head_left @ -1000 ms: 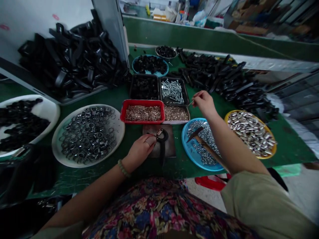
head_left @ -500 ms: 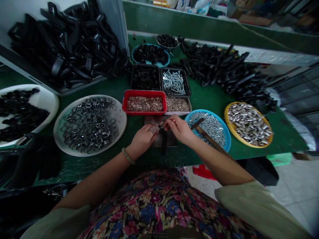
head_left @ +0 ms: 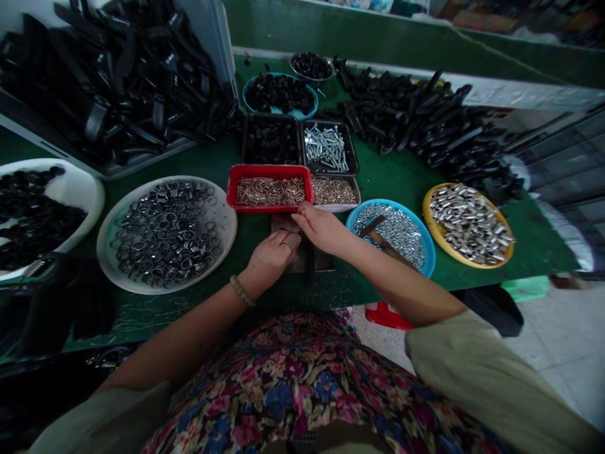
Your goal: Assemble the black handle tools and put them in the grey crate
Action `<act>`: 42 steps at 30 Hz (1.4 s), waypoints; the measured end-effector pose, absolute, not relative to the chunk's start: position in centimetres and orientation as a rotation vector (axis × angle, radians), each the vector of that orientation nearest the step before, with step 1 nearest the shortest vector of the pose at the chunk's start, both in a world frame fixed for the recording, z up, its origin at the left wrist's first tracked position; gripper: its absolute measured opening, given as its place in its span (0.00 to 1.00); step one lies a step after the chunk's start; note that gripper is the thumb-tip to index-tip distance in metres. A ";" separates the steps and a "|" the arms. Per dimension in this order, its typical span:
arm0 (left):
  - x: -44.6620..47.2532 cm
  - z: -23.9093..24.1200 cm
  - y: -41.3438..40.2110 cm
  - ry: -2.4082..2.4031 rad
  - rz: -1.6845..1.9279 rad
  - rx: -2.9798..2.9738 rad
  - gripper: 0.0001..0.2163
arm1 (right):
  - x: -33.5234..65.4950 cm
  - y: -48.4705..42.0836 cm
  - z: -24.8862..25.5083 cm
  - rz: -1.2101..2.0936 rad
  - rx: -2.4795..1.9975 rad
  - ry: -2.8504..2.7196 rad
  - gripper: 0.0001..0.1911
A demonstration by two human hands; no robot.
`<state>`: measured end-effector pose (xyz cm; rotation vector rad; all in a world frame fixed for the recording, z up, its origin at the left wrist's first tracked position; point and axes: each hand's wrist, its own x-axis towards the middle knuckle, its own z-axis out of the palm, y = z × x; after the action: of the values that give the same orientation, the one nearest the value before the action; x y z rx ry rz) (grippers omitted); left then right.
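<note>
My left hand (head_left: 271, 255) presses a black plastic part (head_left: 309, 268) down on a small metal plate (head_left: 280, 221) at the table's near edge; only the part's stem shows below the hands. My right hand (head_left: 320, 228) lies over the part's head, its fingertips close together beside the red tray (head_left: 230, 189) of brass-coloured pins. Whatever the right fingers pinch is hidden.
A white plate of metal rings (head_left: 225, 243) lies to the left. On the right are a blue plate of nuts (head_left: 424, 249) with a hammer (head_left: 378, 232) on it and a yellow plate of metal sleeves (head_left: 428, 205). Trays of screws (head_left: 353, 165) and piles of black parts (head_left: 416, 126) lie behind.
My right hand came back from the tray of screws with a small metal piece to the black part, then slid left over it. My left hand stayed on the part.
</note>
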<state>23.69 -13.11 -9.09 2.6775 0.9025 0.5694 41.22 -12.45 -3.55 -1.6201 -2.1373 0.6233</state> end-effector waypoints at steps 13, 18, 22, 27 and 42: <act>24.7 -7.4 -12.5 1.049 0.508 2.585 0.11 | 47.4 -10.6 -1.0 0.076 -2.061 -2.002 0.18; 26.0 -7.6 -12.1 1.029 0.452 2.718 0.11 | 55.1 -13.8 -4.1 -0.112 -2.261 -1.974 0.21; 26.5 -8.2 -12.2 1.071 0.370 2.861 0.12 | 56.1 -17.9 -5.4 -0.156 -2.190 -1.953 0.23; 26.1 -8.0 -12.9 0.973 0.311 2.945 0.11 | 55.1 -23.4 -6.1 -0.123 -2.210 -1.900 0.22; 21.6 -8.0 -16.8 1.052 0.551 2.693 0.19 | 46.3 -26.4 -3.0 0.377 -2.095 -1.857 0.23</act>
<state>21.63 -16.78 -7.95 2.6931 1.0524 0.5510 46.27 -26.37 -2.98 -2.0946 -1.8568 0.3774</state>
